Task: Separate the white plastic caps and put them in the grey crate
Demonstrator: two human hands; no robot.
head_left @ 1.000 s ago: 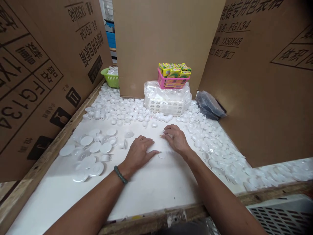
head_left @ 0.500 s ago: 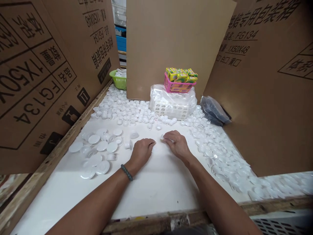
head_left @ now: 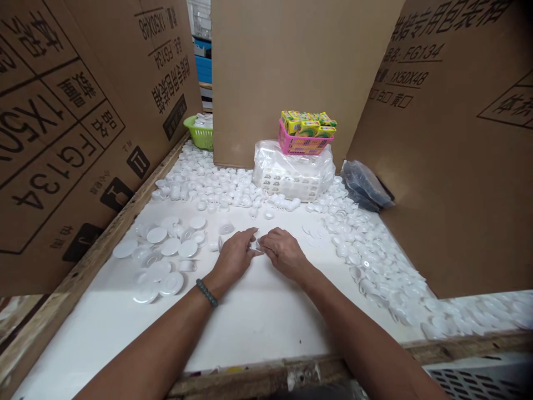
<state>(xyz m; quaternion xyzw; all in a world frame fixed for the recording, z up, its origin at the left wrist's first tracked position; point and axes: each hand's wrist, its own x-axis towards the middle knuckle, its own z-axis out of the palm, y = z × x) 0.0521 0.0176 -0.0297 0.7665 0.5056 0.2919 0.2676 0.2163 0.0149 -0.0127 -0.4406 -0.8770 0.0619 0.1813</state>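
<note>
My left hand (head_left: pixel 233 259) and my right hand (head_left: pixel 282 253) meet at the middle of the white table (head_left: pixel 258 316), fingertips touching around a small white plastic piece (head_left: pixel 255 244). Both hands have their fingers curled in a pinch on it. A green bead bracelet (head_left: pixel 207 293) sits on my left wrist. To the left lie several white plastic discs (head_left: pixel 166 255). Small white cups (head_left: pixel 212 186) are heaped along the back, and more white pieces (head_left: pixel 370 261) along the right.
Tall cardboard boxes (head_left: pixel 70 111) wall the table on the left, back and right. A pink basket of yellow packs (head_left: pixel 306 136) stands on a plastic-wrapped bundle (head_left: pixel 293 175). A green basket (head_left: pixel 200 130) sits back left, a dark bag (head_left: pixel 364 186) back right.
My right hand has moved left to meet my left hand, and both now pinch the same small white piece. My left hand went from flat on the table to curled.
</note>
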